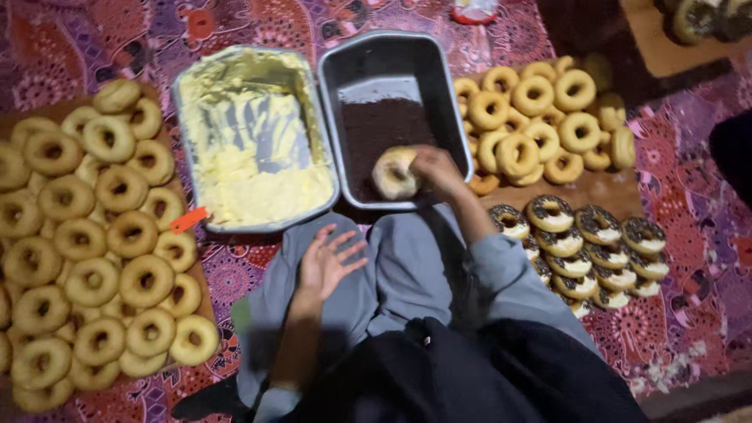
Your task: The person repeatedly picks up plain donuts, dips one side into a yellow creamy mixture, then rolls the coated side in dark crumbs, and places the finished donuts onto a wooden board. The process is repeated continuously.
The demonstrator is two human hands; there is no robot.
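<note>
Pressing a pale ring doughnut (pixel 394 173) face down into the dark crumb, the right hand (pixel 435 170) has its grip closed around the doughnut's right edge, at the near end of the grey metal tray of chocolate sprinkles (pixel 454 117). The doughnut looks light and soft, likely to dent under a hard pinch, and any coated face would be sticky; the safest hold seems to be the bare outer rim, fingertips spread. The left hand (pixel 324 264) hangs open and empty above the grey-trousered lap (pixel 407 266), fingers spread, touching nothing.

Just left of the sprinkle tray, touching it, sits a second metal tray of pale yellow cream (pixel 254 168), scraped thin in the middle. An orange scraper (pixel 188 220) lies by its near left corner. A large heap of plain doughnuts (pixel 94 243) fills a board on the left; another plain pile (pixel 540 117) sits on a board to the right, and nearer the knee lie rows of sprinkle-topped doughnuts (pixel 595 247). All rests on a patterned purple cloth (pixel 689 313) on the floor. The tray's raised walls stand in the way of a flat lift.
</note>
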